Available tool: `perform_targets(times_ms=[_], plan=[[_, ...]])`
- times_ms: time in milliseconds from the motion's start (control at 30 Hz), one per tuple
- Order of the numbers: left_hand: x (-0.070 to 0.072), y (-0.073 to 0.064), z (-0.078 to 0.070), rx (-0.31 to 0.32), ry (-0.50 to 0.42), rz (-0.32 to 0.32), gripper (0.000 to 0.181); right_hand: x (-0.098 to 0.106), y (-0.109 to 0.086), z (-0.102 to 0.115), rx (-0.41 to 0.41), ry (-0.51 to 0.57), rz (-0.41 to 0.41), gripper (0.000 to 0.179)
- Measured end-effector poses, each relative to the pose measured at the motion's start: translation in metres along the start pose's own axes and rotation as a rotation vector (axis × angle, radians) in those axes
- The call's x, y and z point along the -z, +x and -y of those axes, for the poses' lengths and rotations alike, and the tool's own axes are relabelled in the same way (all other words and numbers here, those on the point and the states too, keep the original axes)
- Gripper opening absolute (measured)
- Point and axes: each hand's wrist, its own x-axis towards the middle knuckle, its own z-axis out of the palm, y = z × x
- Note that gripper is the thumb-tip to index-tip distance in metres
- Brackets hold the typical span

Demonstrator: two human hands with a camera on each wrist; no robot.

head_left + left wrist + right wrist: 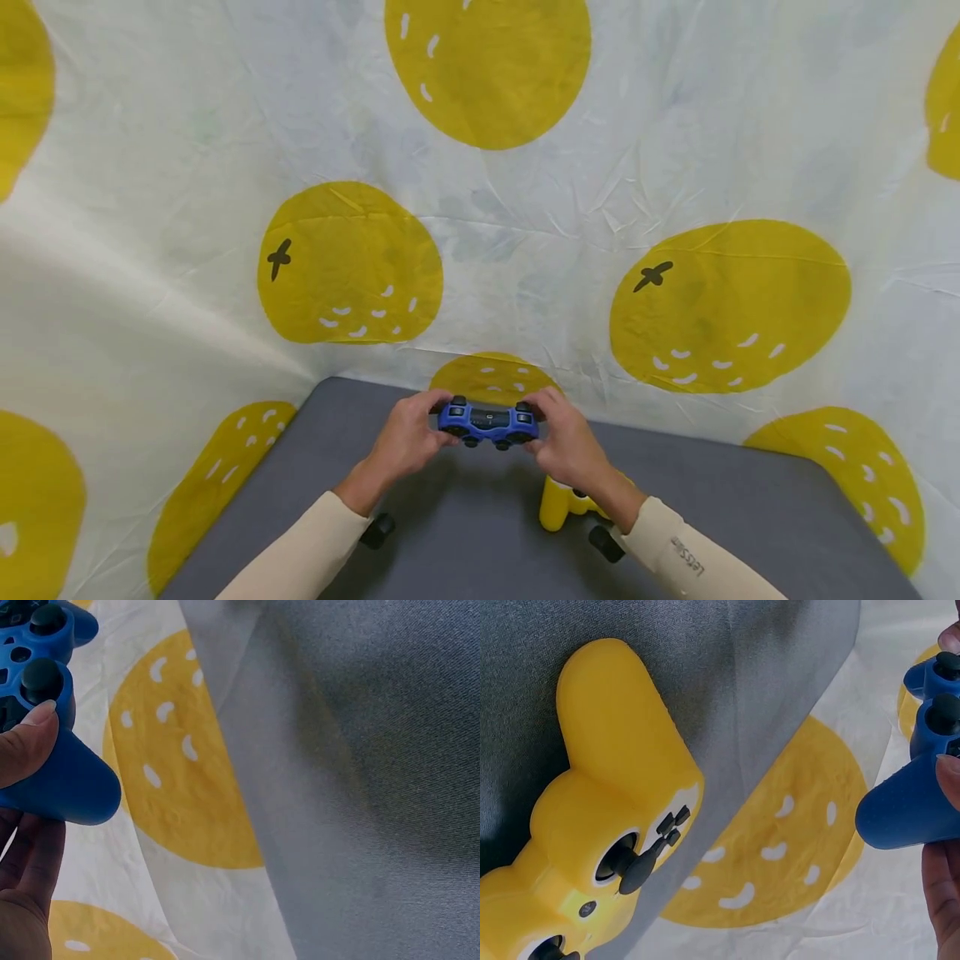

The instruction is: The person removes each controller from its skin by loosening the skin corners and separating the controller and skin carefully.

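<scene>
My left hand (406,435) and right hand (567,439) pinching blue controller (489,421), right wrist (617,495) partly obscuring yellow controller (554,505), patterned sheet (517,267) beyond

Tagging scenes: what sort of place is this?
Probably a makeshift indoor recording booth: yellow-patterned white sheeting hangs behind a grey surface, with a yellow controller on it and a blue controller held above.
</scene>
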Motion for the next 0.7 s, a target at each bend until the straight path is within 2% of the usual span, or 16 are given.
perform_targets(times_ms=[300, 700], plan=[[-0.003, -0.004, 0.001, -0.046, 0.050, -0.008, 0.051, 0.000, -0.008, 0.001, 0.010, -0.056, 0.024, 0.052], [-0.007, -0.010, 0.006, -0.154, 0.102, -0.061, 0.049, -0.011, -0.016, -0.001, 0.105, -0.136, -0.051, 0.054]])
